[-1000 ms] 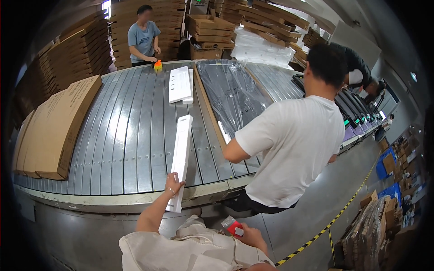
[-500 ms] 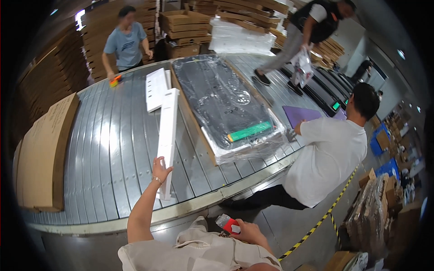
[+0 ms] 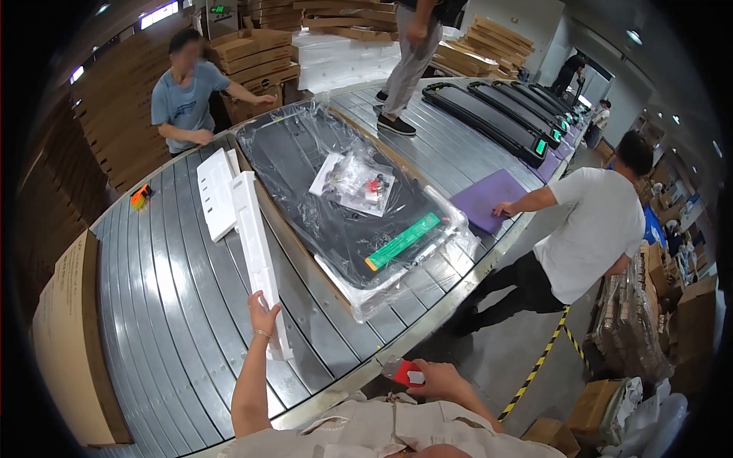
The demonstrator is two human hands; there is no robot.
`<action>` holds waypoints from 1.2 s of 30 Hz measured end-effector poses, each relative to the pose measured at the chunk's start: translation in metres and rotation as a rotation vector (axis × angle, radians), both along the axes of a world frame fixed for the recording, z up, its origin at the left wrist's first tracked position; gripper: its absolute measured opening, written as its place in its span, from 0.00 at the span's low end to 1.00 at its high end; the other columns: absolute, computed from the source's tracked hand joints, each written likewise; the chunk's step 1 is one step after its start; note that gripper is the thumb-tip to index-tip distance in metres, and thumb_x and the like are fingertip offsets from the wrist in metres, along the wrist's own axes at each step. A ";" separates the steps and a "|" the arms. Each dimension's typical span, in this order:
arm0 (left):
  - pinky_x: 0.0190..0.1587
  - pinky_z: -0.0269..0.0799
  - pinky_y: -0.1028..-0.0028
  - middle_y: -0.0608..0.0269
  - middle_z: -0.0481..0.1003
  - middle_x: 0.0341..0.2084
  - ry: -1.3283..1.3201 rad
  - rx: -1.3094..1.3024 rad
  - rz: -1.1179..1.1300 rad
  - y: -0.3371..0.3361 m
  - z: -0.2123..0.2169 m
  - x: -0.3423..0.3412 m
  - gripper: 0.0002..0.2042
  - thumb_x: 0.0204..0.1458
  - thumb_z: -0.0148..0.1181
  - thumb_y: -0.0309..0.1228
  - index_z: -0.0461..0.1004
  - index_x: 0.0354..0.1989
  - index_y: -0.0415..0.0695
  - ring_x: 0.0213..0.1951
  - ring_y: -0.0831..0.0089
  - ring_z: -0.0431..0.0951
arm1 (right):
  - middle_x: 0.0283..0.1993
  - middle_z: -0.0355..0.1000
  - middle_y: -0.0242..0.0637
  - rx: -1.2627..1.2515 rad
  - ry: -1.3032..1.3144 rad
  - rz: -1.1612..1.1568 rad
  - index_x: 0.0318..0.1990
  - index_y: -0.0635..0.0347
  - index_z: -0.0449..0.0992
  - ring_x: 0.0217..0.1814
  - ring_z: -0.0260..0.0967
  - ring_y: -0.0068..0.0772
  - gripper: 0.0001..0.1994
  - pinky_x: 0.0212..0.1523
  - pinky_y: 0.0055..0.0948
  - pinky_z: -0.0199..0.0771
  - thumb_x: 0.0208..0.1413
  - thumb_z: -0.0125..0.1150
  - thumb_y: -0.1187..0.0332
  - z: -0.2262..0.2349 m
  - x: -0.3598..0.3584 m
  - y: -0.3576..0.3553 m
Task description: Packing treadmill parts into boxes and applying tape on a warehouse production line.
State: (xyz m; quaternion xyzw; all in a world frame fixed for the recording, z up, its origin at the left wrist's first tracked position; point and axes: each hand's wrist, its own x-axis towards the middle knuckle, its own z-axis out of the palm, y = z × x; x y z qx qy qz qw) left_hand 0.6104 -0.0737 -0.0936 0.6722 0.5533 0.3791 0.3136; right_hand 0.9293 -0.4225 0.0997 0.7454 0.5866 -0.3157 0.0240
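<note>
My left hand is closed around the near end of a long white foam strip, which slants away over the slatted metal conveyor. Close to my body, my right hand grips a red tape dispenser with a greyish front end. Beside the strip lies a flat black machine, like a treadmill, wrapped in clear film within a cardboard box's edges. A green label crosses its near end. On top rests a clear bag of small parts. White foam pieces lie left of the strip's far end.
An orange-yellow tape dispenser sits at the conveyor's far left, near a person in blue. A large carton stands at left. Another person stands on the conveyor. At right, a person in white touches a purple sheet.
The clear bag of parts, earlier in the standing person's hand, now lies on the wrapped machine. The person in blue has let go of the orange-yellow dispenser. My view has shifted right.
</note>
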 end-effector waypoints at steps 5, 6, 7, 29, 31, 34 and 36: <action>0.61 0.54 0.60 0.44 0.61 0.54 0.097 0.132 0.097 0.018 -0.004 0.019 0.32 0.34 0.72 0.33 0.64 0.51 0.41 0.58 0.48 0.60 | 0.37 0.76 0.46 0.033 0.054 -0.033 0.52 0.59 0.67 0.40 0.74 0.47 0.35 0.41 0.40 0.72 0.41 0.63 0.42 0.018 0.040 0.030; 0.61 0.55 0.59 0.43 0.61 0.54 0.153 0.108 0.142 0.018 -0.009 0.021 0.33 0.33 0.72 0.33 0.63 0.51 0.41 0.57 0.47 0.60 | 0.38 0.76 0.47 0.023 0.052 -0.033 0.52 0.60 0.67 0.40 0.74 0.48 0.36 0.42 0.40 0.71 0.41 0.63 0.42 0.023 0.050 0.038; 0.61 0.55 0.59 0.43 0.61 0.54 0.209 0.084 0.188 0.017 -0.014 0.023 0.34 0.32 0.73 0.33 0.63 0.50 0.42 0.57 0.47 0.60 | 0.38 0.76 0.47 0.023 0.061 -0.018 0.52 0.60 0.67 0.40 0.74 0.48 0.36 0.42 0.40 0.71 0.41 0.63 0.42 0.024 0.062 0.044; 0.58 0.50 0.38 0.45 0.45 0.66 0.897 -0.540 0.338 0.207 0.032 0.456 0.44 0.37 0.66 0.52 0.49 0.65 0.63 0.65 0.44 0.49 | 0.39 0.75 0.45 0.016 0.310 0.137 0.53 0.56 0.68 0.39 0.74 0.47 0.37 0.40 0.36 0.73 0.35 0.72 0.48 -0.019 0.473 0.198; 0.58 0.53 0.40 0.47 0.56 0.60 1.050 -0.398 0.316 0.218 0.019 0.444 0.34 0.39 0.64 0.43 0.59 0.58 0.59 0.61 0.46 0.56 | 0.38 0.75 0.45 0.021 0.330 0.152 0.53 0.56 0.68 0.40 0.74 0.47 0.37 0.41 0.36 0.73 0.35 0.72 0.48 -0.029 0.486 0.212; 0.50 0.66 0.47 0.51 0.65 0.49 1.055 -0.241 0.320 0.230 0.006 0.390 0.23 0.41 0.61 0.33 0.64 0.50 0.55 0.54 0.51 0.65 | 0.38 0.75 0.44 0.023 0.347 0.214 0.53 0.56 0.68 0.41 0.74 0.48 0.37 0.41 0.36 0.73 0.35 0.72 0.48 -0.039 0.486 0.242; 0.48 0.70 0.55 0.51 0.66 0.48 1.046 -0.239 0.293 0.241 0.003 0.350 0.20 0.44 0.61 0.29 0.67 0.48 0.51 0.52 0.53 0.68 | 0.38 0.75 0.44 0.048 0.408 0.291 0.52 0.56 0.68 0.41 0.74 0.48 0.36 0.41 0.36 0.74 0.35 0.71 0.48 -0.035 0.478 0.265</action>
